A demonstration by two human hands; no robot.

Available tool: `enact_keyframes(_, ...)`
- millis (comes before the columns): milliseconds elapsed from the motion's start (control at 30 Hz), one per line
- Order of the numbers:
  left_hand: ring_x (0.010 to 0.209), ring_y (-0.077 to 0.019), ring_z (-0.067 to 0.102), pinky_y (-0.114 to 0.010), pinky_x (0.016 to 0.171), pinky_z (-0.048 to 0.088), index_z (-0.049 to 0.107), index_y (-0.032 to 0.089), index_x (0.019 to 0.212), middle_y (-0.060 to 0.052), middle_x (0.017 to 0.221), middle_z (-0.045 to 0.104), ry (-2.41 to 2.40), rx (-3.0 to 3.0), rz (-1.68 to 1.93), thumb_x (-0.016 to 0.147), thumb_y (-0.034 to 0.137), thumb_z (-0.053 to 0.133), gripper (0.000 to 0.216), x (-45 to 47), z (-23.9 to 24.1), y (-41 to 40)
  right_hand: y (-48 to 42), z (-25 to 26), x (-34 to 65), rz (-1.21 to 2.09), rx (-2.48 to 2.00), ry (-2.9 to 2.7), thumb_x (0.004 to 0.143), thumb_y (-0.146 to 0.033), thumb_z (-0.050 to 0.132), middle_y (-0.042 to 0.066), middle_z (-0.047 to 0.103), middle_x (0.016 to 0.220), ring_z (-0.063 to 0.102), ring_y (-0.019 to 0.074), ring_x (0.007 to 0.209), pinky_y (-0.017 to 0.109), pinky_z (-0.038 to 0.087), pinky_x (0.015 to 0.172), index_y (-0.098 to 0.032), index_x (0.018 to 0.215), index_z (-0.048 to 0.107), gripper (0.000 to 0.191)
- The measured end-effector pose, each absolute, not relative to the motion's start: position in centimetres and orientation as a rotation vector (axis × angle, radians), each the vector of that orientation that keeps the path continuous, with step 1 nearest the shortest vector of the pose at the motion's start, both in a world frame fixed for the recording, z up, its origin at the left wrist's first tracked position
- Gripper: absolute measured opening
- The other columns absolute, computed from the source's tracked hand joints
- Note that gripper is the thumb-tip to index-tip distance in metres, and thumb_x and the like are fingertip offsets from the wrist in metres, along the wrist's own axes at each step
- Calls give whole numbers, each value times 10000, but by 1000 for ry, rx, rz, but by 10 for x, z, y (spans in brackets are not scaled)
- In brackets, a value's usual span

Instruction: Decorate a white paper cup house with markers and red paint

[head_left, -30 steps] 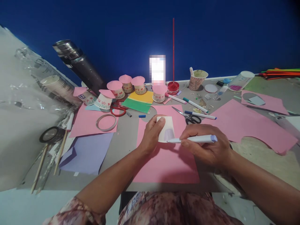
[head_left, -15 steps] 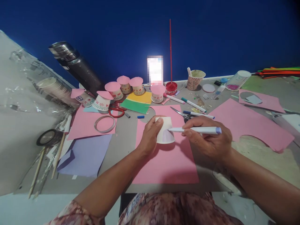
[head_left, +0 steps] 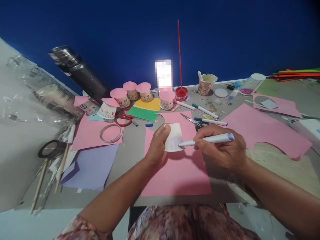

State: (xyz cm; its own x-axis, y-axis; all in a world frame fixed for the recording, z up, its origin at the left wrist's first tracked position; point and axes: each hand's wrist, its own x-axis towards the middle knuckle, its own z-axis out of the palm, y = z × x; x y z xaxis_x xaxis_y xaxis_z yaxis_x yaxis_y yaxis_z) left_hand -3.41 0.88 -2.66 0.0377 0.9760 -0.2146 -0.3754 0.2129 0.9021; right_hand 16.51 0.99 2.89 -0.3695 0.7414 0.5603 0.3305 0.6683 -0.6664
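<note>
My left hand (head_left: 158, 141) is closed round the left side of a white paper cup (head_left: 176, 131), turned upside down with its rim toward me. A pale purple patch colours the lower part of the cup's side. Between the fingers of my right hand (head_left: 222, 146) is a white marker (head_left: 212, 139) with a purple end. Its tip meets the cup at the right edge of the patch. Beneath both hands lies a pink paper sheet (head_left: 180, 180). Scissors (head_left: 191, 120) rest just beyond the cup, beside several markers.
Decorated cups with pink paper roofs (head_left: 145, 88) stand at the back left, near a black flask (head_left: 85, 73). A tape roll (head_left: 111, 133) lies on pink paper at left. A patterned cup (head_left: 207, 85) and a cut pink sheet (head_left: 265, 130) are at right.
The marker tip has moved down the cup toward its rim, and the marker tilts more. The cup has turned slightly in my left hand. The whole view has shifted a little.
</note>
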Motion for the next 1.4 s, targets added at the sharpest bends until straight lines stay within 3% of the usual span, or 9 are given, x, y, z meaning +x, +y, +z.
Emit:
enact_keyframes(333,808,-221,680,-337,733,560,677,182,939,-52,843,685,991,611,1236,829,656,788,499,-34,-31,12,10,21,167,656,-865,-1820,959,-218,679,11,756,710,661,143,564,255,492,518,-224,832,742,142)
enact_keyframes(533,861,-229,691,-359,791,584,706,170,1014,-71,928,719,974,547,1241,800,588,818,483,-34,-29,13,13,21,169,642,-908,-1745,959,-181,692,-4,758,706,681,147,570,261,528,551,-239,841,741,141)
enact_keyframes(900,774,-219,673,-341,667,590,672,180,1058,-52,870,677,974,645,1212,798,613,811,523,-32,-21,9,10,20,165,500,-757,-1864,942,-144,686,6,810,778,726,154,589,244,564,560,-240,901,749,122)
enact_keyframes(1167,665,-151,589,-267,607,532,652,170,1014,0,763,600,972,717,1210,808,617,818,520,-32,-22,7,7,18,161,439,-666,-1967,971,-181,692,25,821,801,759,156,634,231,585,605,-235,941,757,90)
enact_keyframes(1400,617,-148,613,-261,576,512,637,189,1075,7,765,622,988,754,1179,829,626,804,529,-33,-23,5,7,20,162,451,-676,-2017,979,-201,682,28,815,783,753,158,617,236,580,598,-232,931,741,82)
